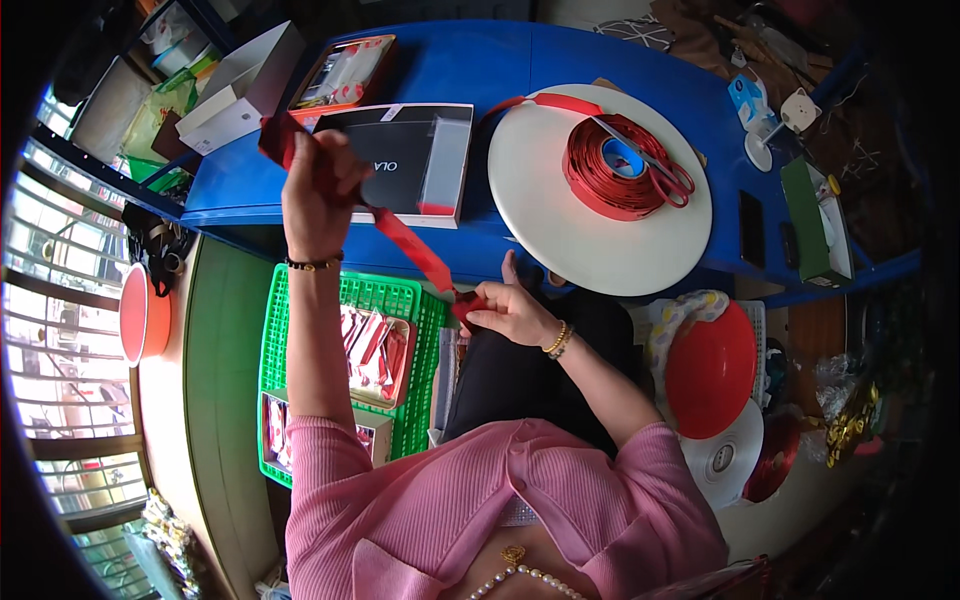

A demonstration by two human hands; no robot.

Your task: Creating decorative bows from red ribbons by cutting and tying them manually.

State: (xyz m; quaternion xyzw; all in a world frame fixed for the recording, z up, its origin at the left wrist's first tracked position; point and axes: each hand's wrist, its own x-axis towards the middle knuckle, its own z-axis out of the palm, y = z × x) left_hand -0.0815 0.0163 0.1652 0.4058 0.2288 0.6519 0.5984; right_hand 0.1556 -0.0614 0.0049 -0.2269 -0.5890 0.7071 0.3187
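My left hand [318, 195] is raised over the near left part of the table, its fingers closed on a red ribbon [415, 248]. The ribbon runs slantwise down to my right hand [515, 312], which pinches a folded, darker part of it above my lap. To the right, a roll of red ribbon [585, 170] with a blue core lies on a round white board [535, 225]. Red-handled scissors [672, 185] rest across that roll. A loose red strip [565, 102] stretches over the board's far left edge.
A flat black-and-white box [385, 150], an orange-rimmed tray [345, 75] and an open white box [245, 90] occupy the left of the blue table [450, 60]. A green crate [420, 350] holding ribbon pieces stands below. A red basin [712, 370] is at right.
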